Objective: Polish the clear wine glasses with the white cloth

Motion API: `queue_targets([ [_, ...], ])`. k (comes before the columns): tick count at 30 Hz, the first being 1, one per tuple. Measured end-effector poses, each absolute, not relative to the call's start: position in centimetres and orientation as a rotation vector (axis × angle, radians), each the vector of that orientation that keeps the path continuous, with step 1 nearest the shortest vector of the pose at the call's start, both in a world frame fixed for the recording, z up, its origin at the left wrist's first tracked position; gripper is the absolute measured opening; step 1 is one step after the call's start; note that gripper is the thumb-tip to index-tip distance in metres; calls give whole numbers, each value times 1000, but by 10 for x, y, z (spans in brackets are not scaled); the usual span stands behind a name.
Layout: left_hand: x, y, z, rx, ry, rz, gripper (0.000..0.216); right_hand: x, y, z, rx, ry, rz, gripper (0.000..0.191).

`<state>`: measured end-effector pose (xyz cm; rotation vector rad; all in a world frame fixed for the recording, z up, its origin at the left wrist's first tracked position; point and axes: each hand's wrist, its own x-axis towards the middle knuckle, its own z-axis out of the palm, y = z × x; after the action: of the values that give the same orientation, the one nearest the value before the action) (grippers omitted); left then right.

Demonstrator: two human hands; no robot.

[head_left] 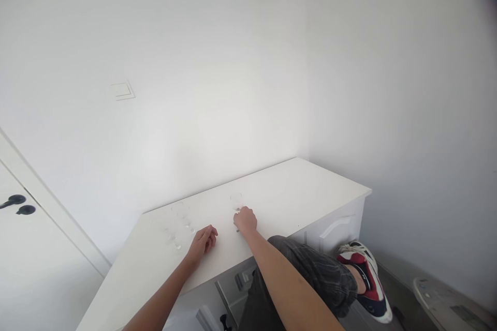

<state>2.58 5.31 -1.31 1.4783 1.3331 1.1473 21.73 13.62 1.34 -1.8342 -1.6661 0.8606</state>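
Note:
A small clear stemmed glass (235, 199) stands on the white cabinet top (303, 186). My right hand (245, 219) is closed around its lower part, with the bowl showing above my fingers; the base is mostly hidden. My left hand (204, 240) rests on the cabinet top with its fingers loosely curled in, and nothing shows in them. Left of it are two more clear glasses, a farther glass (182, 213) and a nearer glass (171, 232). Both are faint against the white surface and touch neither hand.
Walls meet at the corner behind the cabinet. A light switch (122, 90) is on the wall, and a door with a black handle (15, 199) stands at left. My bent leg (314, 269) and a sneaker (367, 279) press near the cabinet front. A pale rounded object (446, 300) lies lower right.

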Motion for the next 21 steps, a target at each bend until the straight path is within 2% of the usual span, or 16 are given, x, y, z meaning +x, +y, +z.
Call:
queue_targets([
  [6,28,52,-12,1484,1337,1154,49,219,135,16,-1816,-1668,910,20],
  [14,30,51,-9,1485,1339,1149,48,214,129,18,-1828,-1775,715,51],
  [21,32,49,-3,1487,1348,1134,48,213,120,15,-1775,-2013,590,53],
])
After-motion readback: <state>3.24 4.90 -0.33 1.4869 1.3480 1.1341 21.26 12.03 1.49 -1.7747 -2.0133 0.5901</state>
